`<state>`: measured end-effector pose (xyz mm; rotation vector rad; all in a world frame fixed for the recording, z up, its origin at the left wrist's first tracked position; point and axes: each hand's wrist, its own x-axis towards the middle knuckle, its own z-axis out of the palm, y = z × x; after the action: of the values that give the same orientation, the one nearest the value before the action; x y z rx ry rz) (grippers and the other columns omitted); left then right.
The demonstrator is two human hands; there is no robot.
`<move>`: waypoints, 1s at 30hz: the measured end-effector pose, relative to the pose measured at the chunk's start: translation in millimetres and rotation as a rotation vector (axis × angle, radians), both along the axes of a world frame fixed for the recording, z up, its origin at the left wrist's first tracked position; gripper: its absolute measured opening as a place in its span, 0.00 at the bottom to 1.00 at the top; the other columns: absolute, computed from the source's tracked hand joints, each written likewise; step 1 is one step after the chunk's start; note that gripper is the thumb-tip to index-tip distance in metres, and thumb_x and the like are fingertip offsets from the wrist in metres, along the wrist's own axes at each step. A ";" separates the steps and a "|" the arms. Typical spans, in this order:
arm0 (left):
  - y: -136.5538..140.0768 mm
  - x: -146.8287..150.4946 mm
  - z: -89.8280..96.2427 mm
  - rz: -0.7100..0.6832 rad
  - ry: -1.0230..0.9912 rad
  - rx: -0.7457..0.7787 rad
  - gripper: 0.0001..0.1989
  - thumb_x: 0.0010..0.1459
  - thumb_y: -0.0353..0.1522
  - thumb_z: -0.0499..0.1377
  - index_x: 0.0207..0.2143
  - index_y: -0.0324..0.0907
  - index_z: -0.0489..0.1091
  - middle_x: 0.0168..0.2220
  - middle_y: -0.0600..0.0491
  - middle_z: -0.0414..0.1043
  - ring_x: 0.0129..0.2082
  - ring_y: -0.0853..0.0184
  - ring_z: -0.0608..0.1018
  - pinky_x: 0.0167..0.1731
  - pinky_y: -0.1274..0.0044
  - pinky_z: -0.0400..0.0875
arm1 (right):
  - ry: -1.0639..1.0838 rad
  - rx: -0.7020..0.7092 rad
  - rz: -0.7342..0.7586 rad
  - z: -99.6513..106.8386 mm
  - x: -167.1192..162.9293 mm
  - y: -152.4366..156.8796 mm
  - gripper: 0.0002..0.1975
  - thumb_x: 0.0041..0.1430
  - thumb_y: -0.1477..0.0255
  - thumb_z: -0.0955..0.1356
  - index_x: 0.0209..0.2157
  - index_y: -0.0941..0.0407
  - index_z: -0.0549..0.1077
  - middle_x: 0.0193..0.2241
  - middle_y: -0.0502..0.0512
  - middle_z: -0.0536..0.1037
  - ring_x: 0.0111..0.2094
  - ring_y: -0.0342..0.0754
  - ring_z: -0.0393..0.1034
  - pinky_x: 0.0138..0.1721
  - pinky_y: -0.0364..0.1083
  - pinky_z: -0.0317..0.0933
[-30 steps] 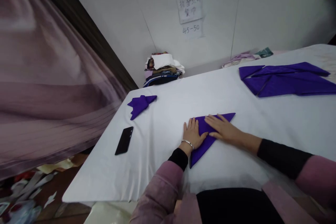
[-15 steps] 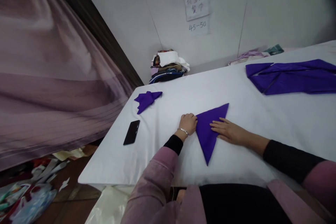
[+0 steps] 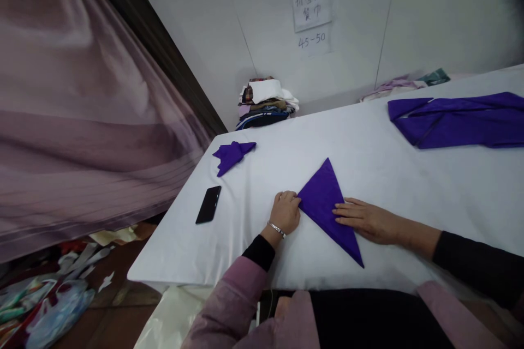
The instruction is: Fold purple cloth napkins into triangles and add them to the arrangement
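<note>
A purple cloth napkin (image 3: 327, 204), folded into a triangle, lies flat on the white-covered table. One point faces away from me, another points towards the near right, and the third is at the left. My left hand (image 3: 285, 211), with a bracelet on the wrist, pinches that left corner between thumb and fingers. Against the right-hand edge rests my right hand (image 3: 364, 221), palm down with fingers stretched out and the tips on the cloth. Further left sits a second purple napkin (image 3: 233, 155), folded into a pointed, layered shape.
A black phone (image 3: 208, 205) lies on the table (image 3: 262, 174) near its left edge. More purple cloth (image 3: 462, 120) is spread at the far right. Folded fabrics (image 3: 268, 104) are stacked by the wall, below a handwritten paper sign (image 3: 313, 5). A curtain (image 3: 90, 120) hangs at left.
The triangular napkin has turned anticlockwise on the table: its far point swung left and its near point right. My left hand shifted slightly left and nearer; my right hand moved right and nearer.
</note>
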<state>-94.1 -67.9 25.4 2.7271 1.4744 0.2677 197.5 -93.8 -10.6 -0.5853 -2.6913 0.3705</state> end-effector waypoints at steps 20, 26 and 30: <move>9.0 -10.4 -10.7 -0.002 -0.225 -0.054 0.17 0.53 0.41 0.60 0.43 0.42 0.69 0.43 0.49 0.71 0.46 0.62 0.71 0.51 0.66 0.62 | 0.711 -1.119 -0.578 29.1 -33.8 26.4 0.18 0.57 0.59 0.65 0.41 0.57 0.74 0.36 0.57 0.79 0.37 0.52 0.74 0.44 0.53 0.67; 26.8 -4.0 -22.3 0.126 -0.413 -0.105 0.06 0.57 0.33 0.55 0.30 0.43 0.71 0.37 0.53 0.72 0.40 0.67 0.73 0.45 0.71 0.66 | 0.763 -1.297 -0.642 28.0 -31.0 65.4 0.12 0.55 0.65 0.68 0.40 0.56 0.72 0.38 0.60 0.78 0.37 0.51 0.74 0.40 0.51 0.70; 28.5 -1.0 -21.7 0.168 -0.449 -0.132 0.07 0.57 0.31 0.55 0.28 0.43 0.71 0.39 0.53 0.72 0.42 0.67 0.73 0.48 0.68 0.64 | 0.733 -1.360 -0.693 25.3 -29.0 78.7 0.11 0.53 0.70 0.69 0.39 0.56 0.71 0.37 0.59 0.78 0.35 0.50 0.74 0.37 0.49 0.71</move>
<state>-95.1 -39.3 3.7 2.2437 1.5187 0.7059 168.5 -15.1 14.7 -1.2868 -1.1175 1.7449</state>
